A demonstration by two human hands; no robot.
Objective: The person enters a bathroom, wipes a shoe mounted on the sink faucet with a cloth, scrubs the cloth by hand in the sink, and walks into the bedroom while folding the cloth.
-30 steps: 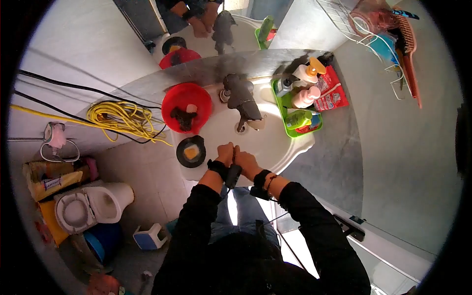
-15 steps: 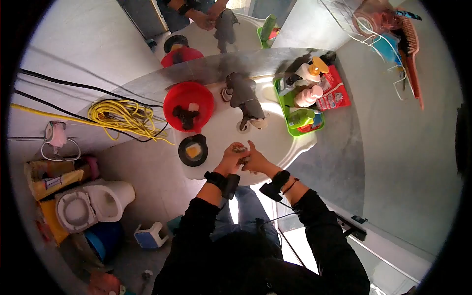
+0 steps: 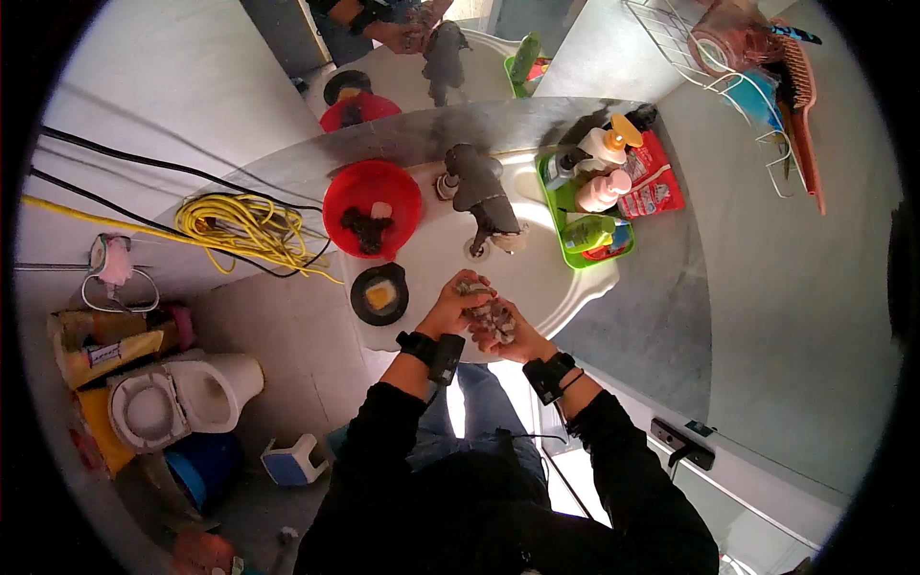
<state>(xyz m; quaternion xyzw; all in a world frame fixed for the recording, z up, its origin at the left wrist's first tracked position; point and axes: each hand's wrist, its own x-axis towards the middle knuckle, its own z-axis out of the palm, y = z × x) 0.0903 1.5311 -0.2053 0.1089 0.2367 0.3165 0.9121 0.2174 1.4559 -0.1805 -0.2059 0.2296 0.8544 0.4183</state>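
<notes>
Over the near edge of the white washbasin (image 3: 431,287), my left hand (image 3: 448,309) curls its fingers round a crumpled, mottled grey-white bundle (image 3: 492,319). Palm up, my right hand (image 3: 522,340) cups the same bundle from the other side, its fingers bent. What the bundle is made of cannot be made out. Ahead of the hands, a dark grey cloth-like piece (image 3: 482,196) hangs over the tap area. A red bowl (image 3: 407,216) on the basin holds a dark clump and a small pale piece. Nearer my left hand lies a black dish (image 3: 359,305) with a yellowish soap-like block (image 3: 380,294).
A green tray (image 3: 554,216) of pump bottles and tubes stands right of the basin, beside a red packet (image 3: 654,177). Coiled yellow cable (image 3: 230,225) lies to the left. Below are a toilet (image 3: 230,383) and a small stool (image 3: 295,460). A wire rack (image 3: 661,43) hangs upper right.
My hands have parted a little and my right hand has turned its palm up, showing more of the mottled bundle. The view has shifted slightly.
</notes>
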